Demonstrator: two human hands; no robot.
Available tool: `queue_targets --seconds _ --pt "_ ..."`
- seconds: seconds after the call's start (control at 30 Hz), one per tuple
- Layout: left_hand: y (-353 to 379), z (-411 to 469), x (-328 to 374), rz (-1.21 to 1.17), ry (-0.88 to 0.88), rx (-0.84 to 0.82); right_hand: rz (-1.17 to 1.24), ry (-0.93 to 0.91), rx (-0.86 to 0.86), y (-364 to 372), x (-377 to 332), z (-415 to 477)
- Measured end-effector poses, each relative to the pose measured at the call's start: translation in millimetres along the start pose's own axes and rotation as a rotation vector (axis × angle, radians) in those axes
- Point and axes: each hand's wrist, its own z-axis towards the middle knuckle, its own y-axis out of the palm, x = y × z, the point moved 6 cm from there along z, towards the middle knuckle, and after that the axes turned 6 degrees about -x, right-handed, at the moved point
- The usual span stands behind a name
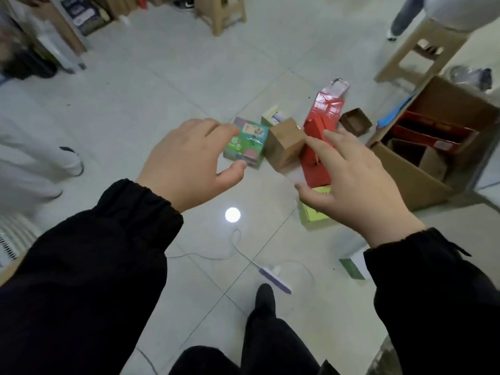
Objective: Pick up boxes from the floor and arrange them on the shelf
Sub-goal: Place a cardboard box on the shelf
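The left hand [186, 158] and the right hand [359, 182] reach with fingers spread and empty, apparently opened to span the green box [247, 147] and the red box [316, 171] for pickup.

Wooden stool [443, 36], white cable [200, 257], tiled floor [162, 85]

black elasticated sleeves [108, 239], black trousers [270, 347]

No legible text or labels.
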Motion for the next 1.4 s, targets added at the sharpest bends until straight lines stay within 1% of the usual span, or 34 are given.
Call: queue_targets --seconds 0.17,0.27,0.43,0.63,0.83,0.97,1.1,1.27,1.4 --pt "25 62 4 -0.03 0.093 -0.061 -0.018 0.177 -0.05 2 49 24" --pt "35 89 -14 -0.025 0.124 -0.103 0.028 0.264 -0.058 10 54 38" --pt "32 136 -48 -0.081 0.163 -0.114 0.029 0.375 -0.021 15 44 61" --pt "37 195 -62 -0.072 0.228 -0.184 0.02 0.434 -0.059 26 45 100" --pt "64 256 -68 -0.062 0.239 -0.26 0.057 0.491 -0.067 37 81 153" --pt "86 317 -68 -0.061 0.206 -0.305 0.156 0.504 -0.088 56 128 201" --pt "116 403 -65 -0.064 0.139 -0.351 0.289 0.546 -0.158 91 205 269" --pt "179 507 -66 -0.08 0.039 -0.441 0.376 0.582 -0.248 152 296 351" --pt "244 561 -66 -0.101 0.023 -0.507 0.418 0.609 -0.288 203 347 396"
